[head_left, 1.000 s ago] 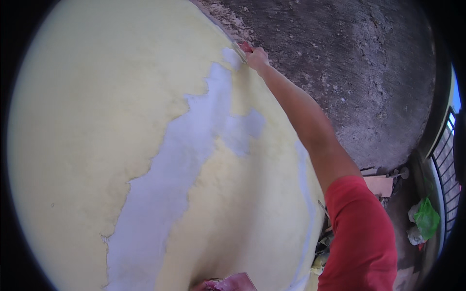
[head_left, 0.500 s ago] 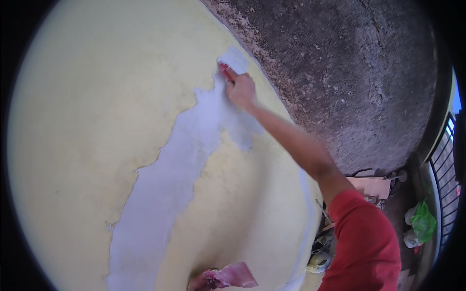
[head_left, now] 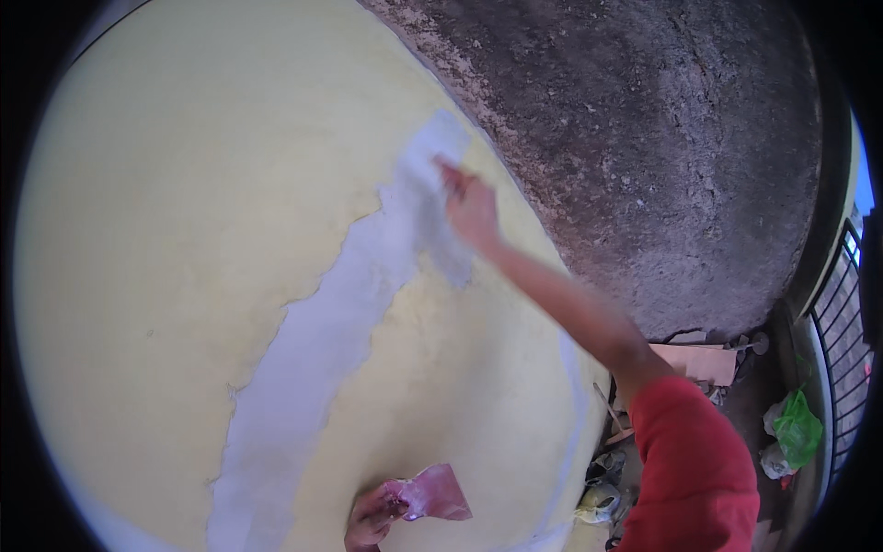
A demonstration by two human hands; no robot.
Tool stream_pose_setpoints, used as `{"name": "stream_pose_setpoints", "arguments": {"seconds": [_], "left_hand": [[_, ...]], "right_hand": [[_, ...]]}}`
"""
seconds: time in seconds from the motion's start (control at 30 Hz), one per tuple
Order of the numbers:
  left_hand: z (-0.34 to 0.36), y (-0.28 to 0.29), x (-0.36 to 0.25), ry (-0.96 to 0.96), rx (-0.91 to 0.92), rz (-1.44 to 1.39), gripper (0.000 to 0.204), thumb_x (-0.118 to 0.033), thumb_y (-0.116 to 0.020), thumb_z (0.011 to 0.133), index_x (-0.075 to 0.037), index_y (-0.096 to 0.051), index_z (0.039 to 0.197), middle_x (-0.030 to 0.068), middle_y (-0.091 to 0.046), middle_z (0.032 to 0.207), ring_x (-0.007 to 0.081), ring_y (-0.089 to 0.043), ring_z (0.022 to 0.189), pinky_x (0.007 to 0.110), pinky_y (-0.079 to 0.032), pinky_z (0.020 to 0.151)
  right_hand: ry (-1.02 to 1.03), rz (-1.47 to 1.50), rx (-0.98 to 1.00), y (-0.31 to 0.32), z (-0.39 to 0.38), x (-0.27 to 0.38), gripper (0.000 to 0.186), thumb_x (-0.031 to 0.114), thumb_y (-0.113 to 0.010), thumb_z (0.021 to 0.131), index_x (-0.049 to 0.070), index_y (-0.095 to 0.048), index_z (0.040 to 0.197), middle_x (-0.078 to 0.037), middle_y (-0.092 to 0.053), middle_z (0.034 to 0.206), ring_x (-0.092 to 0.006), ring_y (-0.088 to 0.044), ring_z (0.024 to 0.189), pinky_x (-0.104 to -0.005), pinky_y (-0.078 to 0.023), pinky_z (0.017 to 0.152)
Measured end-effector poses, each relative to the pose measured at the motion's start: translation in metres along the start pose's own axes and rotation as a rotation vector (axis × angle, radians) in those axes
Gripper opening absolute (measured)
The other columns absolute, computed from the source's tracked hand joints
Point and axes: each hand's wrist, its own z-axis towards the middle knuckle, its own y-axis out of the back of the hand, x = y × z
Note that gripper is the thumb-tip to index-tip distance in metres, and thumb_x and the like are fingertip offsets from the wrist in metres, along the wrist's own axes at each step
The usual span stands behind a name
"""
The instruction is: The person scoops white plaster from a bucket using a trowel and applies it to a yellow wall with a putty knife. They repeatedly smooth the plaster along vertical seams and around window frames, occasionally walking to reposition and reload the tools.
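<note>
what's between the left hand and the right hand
In the head view, yellow wall, partly shadowed, runs up from the left hand; part of the pale patch lies nearest the right hand.

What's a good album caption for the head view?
Right hand with a blurred reddish tool at a pale patch on a yellowish wall; left hand holding a pink flat piece.

Fisheye view from the head, facing a pale yellow wall (head_left: 175,230).
Looks from the left of a head-worn pair, close to the wall, with the right hand (head_left: 473,208) near the upper middle and the left hand (head_left: 372,513) at the lower edge; takes in a rough dark surface (head_left: 635,166) rightward and, squeezed at the rim, apparently a railing (head_left: 842,345).
</note>
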Motion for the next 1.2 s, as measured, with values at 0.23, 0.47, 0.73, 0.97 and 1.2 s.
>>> {"name": "stream_pose_setpoints", "arguments": {"seconds": [0.23,0.47,0.73,0.97,1.2], "left_hand": [[0.027,-0.007,-0.007,-0.022,0.191,0.017,0.029,0.007,-0.06,0.094,0.005,-0.06,0.123,0.0063,-0.066,0.108,0.0151,-0.061,0.101,0.029,-0.048,0.088],[0.009,-0.011,-0.011,-0.04,0.162,0.115,0.025,0.003,-0.06,0.095,0.002,-0.062,0.12,0.0036,-0.064,0.104,0.0138,-0.059,0.094,0.029,-0.047,0.084],[0.012,-0.034,0.001,-0.084,0.13,-0.11,0.047,0.005,-0.066,0.083,0.005,-0.06,0.129,0.0054,-0.07,0.11,0.0142,-0.065,0.099,0.029,-0.05,0.088],[-0.084,-0.04,0.132,-0.122,-0.087,-0.414,0.047,0.008,-0.066,0.079,0.005,-0.059,0.126,0.0054,-0.067,0.104,0.0129,-0.065,0.09,0.025,-0.053,0.08],[-0.238,-0.043,0.23,-0.058,-0.285,-0.437,0.052,0.001,-0.069,0.081,0.002,-0.055,0.131,0.0052,-0.064,0.106,0.0182,-0.065,0.092,0.034,-0.055,0.077]], "right_hand": [[-0.117,-0.294,0.004,0.023,0.141,-0.128,0.036,0.028,-0.06,0.098,0.031,-0.071,0.132,-0.02,-0.074,0.091,-0.0363,-0.072,0.081,-0.0456,-0.055,0.077],[-0.137,-0.078,0.201,0.01,-0.002,0.01,0.044,0.017,-0.057,0.092,0.027,-0.071,0.132,-0.02,-0.073,0.111,-0.0401,-0.069,0.097,-0.0467,-0.055,0.089],[0.319,-0.181,0.183,-0.014,-0.156,0.137,0.063,0.011,-0.061,0.083,-0.01,-0.049,0.141,-0.026,-0.062,0.135,-0.0397,-0.061,0.125,-0.0483,-0.036,0.118],[0.496,0.034,0.207,0.006,-0.289,0.249,0.065,0.008,-0.066,0.084,-0.002,-0.05,0.146,-0.021,-0.061,0.14,-0.0367,-0.06,0.118,-0.0435,-0.054,0.1],[0.023,0.09,0.181,0.051,-0.17,0.157,0.037,0.009,-0.054,0.096,0.013,-0.073,0.128,-0.018,-0.076,0.107,-0.0326,-0.072,0.099,-0.0423,-0.056,0.087]]}}
